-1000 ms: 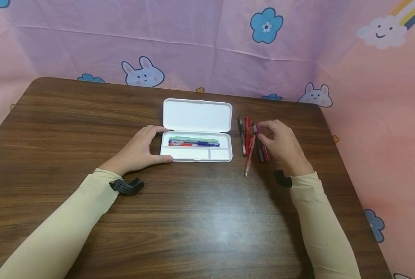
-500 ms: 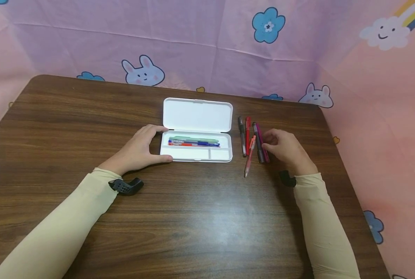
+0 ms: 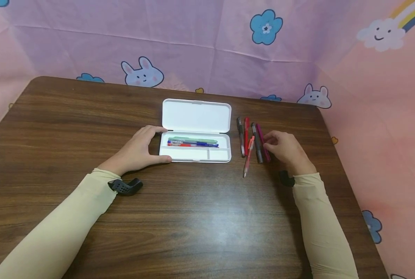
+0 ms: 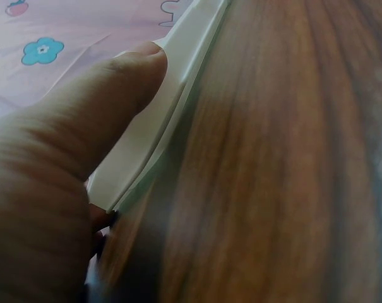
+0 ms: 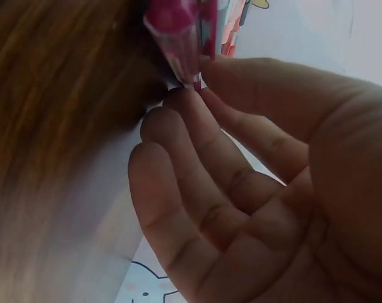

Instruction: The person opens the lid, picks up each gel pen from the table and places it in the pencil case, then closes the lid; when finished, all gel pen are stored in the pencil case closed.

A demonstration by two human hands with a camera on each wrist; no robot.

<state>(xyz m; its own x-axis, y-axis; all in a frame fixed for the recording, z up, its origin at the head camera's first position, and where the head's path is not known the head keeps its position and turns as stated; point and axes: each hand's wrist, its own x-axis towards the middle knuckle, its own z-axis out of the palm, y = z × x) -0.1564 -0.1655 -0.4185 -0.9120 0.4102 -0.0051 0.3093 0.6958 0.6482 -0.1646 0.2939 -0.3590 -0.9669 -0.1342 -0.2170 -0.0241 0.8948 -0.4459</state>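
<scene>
right hand [image 3: 285,151] has slid back down the pens since a second ago; fingertips and thumb now close on the lower end of the magenta pen [image 3: 263,141], which still lies on the table [image 3: 71,116] beside the dark pen [image 3: 257,142]. looks like the pickup is beginning. left hand [image 3: 137,151] steadies the open pencil case [image 3: 196,154], thumb and fingers curled on its end.

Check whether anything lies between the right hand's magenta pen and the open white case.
Yes. The right hand pinches the magenta pen at the row's right end. Four other loose pens lie on the table between it and the pencil case, whose lid is open; the left hand holds its left end.
</scene>
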